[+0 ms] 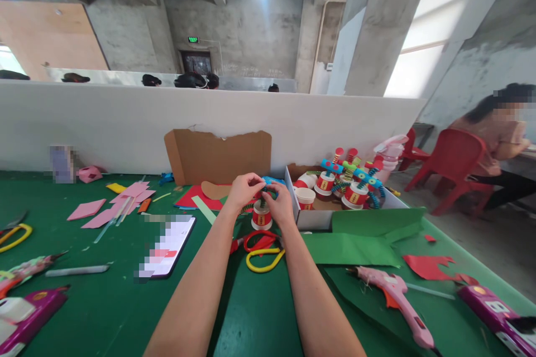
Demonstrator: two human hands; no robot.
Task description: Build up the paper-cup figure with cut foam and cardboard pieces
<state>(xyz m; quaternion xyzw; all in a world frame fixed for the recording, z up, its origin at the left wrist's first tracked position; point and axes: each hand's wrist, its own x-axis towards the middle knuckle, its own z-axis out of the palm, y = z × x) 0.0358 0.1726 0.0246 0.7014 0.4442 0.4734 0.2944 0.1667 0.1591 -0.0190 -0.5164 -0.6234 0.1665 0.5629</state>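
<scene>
An upside-down red-and-white paper cup (pixel 262 217) stands on the green table, part of a small figure with a green striped coiled arm showing at its left. Above the cup, my left hand (pixel 245 192) and my right hand (pixel 280 203) meet with pinched fingers at the figure's top. A bit of blue paper (pixel 271 180) shows between the fingertips; its full shape is hidden. Just in front of the cup lie scissors with red and yellow handles (pixel 264 261).
At right, a white box (pixel 316 220) holds several finished cup figures. Green paper (pixel 352 249), red scraps (pixel 429 266) and a pink glue gun (pixel 396 295) lie nearer. A phone (pixel 170 248) and pink paper (pixel 111 213) are left. A person (pixel 488 128) sits far right.
</scene>
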